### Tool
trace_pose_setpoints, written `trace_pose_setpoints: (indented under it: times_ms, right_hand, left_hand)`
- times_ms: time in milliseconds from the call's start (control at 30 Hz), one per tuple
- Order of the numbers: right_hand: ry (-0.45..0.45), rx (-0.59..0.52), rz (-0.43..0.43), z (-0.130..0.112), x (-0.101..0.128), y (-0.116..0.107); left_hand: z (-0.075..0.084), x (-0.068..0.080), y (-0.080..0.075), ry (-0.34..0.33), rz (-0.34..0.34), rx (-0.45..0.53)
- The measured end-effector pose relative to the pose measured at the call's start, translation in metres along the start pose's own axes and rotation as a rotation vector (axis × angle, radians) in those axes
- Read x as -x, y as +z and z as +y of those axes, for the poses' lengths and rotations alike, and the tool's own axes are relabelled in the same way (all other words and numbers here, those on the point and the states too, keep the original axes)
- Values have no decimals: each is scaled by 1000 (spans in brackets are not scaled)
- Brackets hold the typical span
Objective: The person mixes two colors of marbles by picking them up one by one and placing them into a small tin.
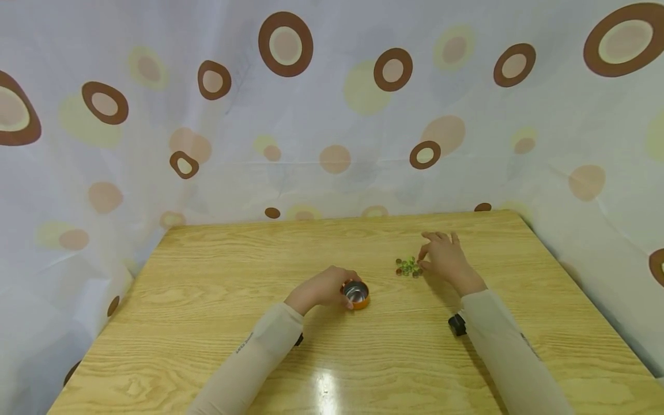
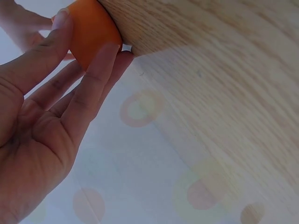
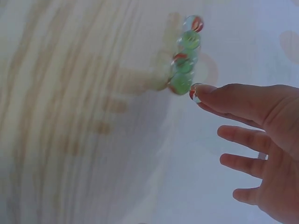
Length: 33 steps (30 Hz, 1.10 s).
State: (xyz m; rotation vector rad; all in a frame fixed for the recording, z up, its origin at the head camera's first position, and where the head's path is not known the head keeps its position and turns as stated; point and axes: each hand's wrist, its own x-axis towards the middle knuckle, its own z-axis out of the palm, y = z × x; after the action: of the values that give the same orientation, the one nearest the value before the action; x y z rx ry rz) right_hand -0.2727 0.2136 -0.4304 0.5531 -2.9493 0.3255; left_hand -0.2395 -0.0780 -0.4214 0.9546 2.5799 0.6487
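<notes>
Orange cup [image 1: 357, 294] looks empty; our left fingers [image 1: 349, 286] are gripping it while our right fingers [image 1: 424, 260] are pinching a first marble [image 3: 194, 92] off the heap [image 1: 408, 267].

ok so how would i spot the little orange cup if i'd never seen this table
On the light wooden table, look near the middle, where the left hand grips a small round orange cup with a shiny metal inside. It is the only container; the cluster of green glass marbles beside it lies loose by the right hand.
</notes>
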Motion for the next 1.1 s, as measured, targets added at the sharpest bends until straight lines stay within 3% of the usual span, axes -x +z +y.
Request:
trace_pose_setpoints:
  times_ms: [400, 767, 1100]
  right_hand:
    - [-130, -116, 146, -44, 4, -21]
    - [-264, -268, 114, -89, 12, -8]
    - [-299, -205, 92, -110, 14, 5]
  left_hand:
    - [1, 1, -1, -28, -2, 38]
    - [2, 1, -2, -8, -7, 8]
    - [0, 2, -1, -2, -3, 4]
